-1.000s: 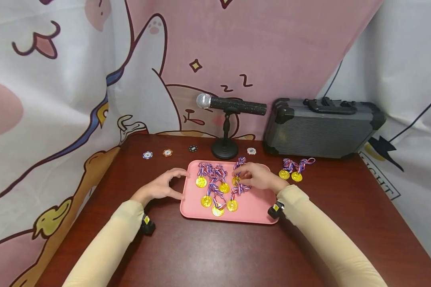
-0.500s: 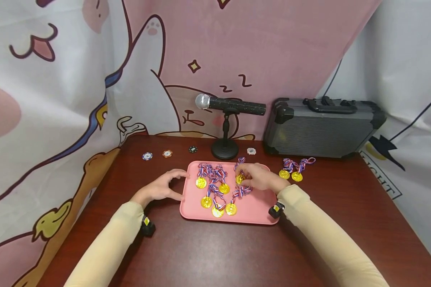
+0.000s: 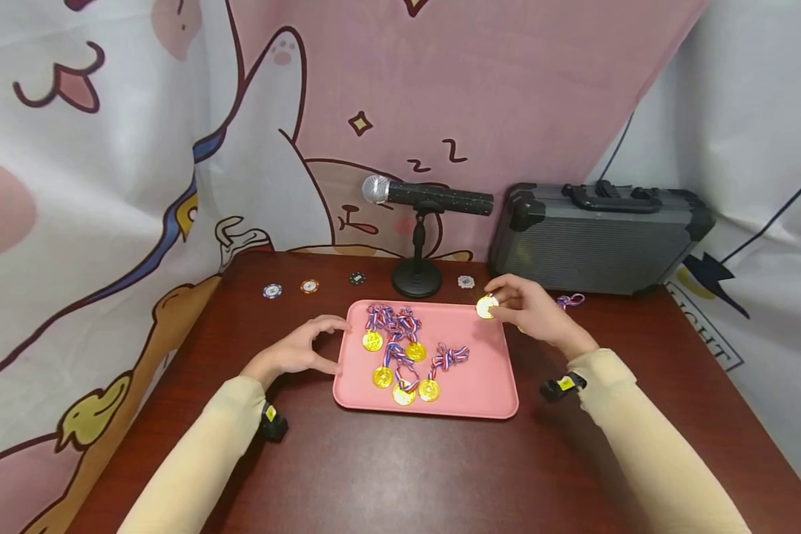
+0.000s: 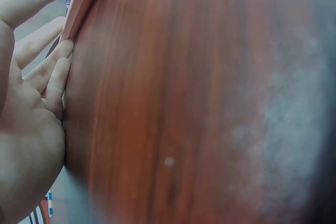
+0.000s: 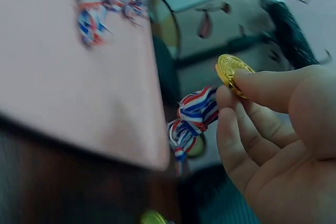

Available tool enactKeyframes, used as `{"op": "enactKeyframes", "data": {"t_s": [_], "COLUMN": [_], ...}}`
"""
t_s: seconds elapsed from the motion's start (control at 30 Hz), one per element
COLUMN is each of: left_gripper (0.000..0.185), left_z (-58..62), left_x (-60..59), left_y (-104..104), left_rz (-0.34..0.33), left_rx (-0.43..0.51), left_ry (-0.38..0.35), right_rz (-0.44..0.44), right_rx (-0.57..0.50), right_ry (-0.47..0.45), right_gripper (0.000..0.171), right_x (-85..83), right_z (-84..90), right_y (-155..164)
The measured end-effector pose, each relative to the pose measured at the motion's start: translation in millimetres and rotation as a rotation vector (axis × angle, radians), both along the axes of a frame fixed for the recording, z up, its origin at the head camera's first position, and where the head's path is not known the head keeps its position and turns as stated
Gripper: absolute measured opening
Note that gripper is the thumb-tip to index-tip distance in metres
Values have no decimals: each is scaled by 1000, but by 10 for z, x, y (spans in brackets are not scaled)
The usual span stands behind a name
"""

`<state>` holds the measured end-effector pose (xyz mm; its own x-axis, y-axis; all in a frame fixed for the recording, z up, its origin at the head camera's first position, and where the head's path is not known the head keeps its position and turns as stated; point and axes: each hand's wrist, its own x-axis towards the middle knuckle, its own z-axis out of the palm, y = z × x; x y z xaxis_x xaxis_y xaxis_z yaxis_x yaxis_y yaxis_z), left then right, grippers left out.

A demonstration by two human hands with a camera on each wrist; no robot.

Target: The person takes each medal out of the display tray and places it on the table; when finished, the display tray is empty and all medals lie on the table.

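My right hand (image 3: 534, 311) pinches a gold medal (image 3: 486, 306) between thumb and fingers, over the back right corner of the pink tray (image 3: 477, 389). In the right wrist view, the medal's knotted red, white and blue ribbon (image 5: 197, 109) hangs below the fingers. Several more medals lie on the tray's left and middle, among them a front one (image 3: 429, 390) with its ribbon bunched behind it. My left hand (image 3: 297, 348) is at the tray's left side, thumb and fingers spread apart, fingertips right at the rim.
Behind the tray stands a microphone (image 3: 434, 196) on a black stand (image 3: 417, 276). A grey case (image 3: 594, 245) is at the back right. Several poker chips, including a blue one (image 3: 272, 291), lie along the back. A medal ribbon (image 3: 569, 300) shows beyond my right hand, which hides the rest.
My right hand has lifted a medal off the tray's back right part and carried it right and back. My left hand has stayed at the tray's left rim.
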<state>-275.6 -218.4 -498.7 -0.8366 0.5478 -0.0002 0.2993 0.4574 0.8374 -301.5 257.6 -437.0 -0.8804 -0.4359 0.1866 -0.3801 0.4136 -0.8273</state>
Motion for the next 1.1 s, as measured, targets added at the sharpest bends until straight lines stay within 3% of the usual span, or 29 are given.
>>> {"op": "enactKeyframes", "data": {"t_s": [0.1,0.3,0.6,0.7,0.9,1.1], "left_gripper": [77,76,77,77,75,77], "left_z": [-2,-7,-4,13,45,28], "left_x": [14,30,8,7,15,20], "left_y": [-12,-29,-2,-2,6,10], "left_rz": [-7,-12,2,5,-2,6], "left_rx": [3,15,11,19,12,4], "left_ry": [8,24,-2,-3,-8,-18], "right_rz": [-74,-230,-458,-462,-375,-313], "right_rx": [-12,74,157,192,262,364], "right_ry": [4,89,80,57,4,41], "right_gripper": [35,36,38,36,31,31], "right_x": [72,201,204,186,207,214], "right_z": [97,249,202,72,-317,-454], "right_y": [211,659,1354,1495,1604,1552]}}
